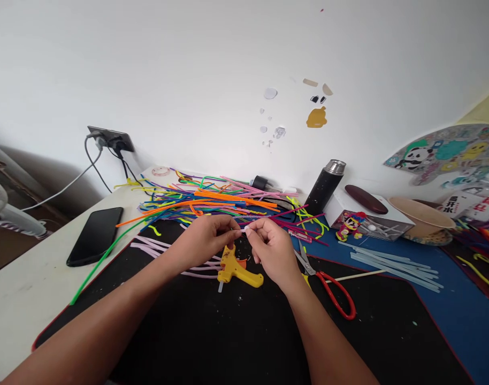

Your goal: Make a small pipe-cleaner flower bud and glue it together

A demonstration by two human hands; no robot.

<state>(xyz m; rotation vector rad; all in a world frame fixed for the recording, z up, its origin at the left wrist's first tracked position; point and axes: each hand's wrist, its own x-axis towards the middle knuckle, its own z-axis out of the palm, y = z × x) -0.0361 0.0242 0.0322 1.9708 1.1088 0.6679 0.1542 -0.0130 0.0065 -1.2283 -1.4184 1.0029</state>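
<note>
Both hands meet above the black mat [212,331], near the middle of the view. My left hand [206,238] is closed, its thumb and fingertips pinching one end of a small pale pink piece [243,231]. The other end sits between the thumb and finger of my right hand [270,246], also closed. Just below the hands a yellow glue gun [238,270] lies on the mat, a clear stick poking from it. Pale lilac pipe cleaners [152,247] lie partly behind my left hand and forearm. Red-handled scissors [328,289] rest to the right of my right hand.
Behind the hands spreads a pile of coloured pipe cleaners [212,198]. A phone [95,235] lies at the left. A dark flask [327,187], a tissue box [389,216], a small figurine [351,227] and translucent glue sticks [392,266] are on the right.
</note>
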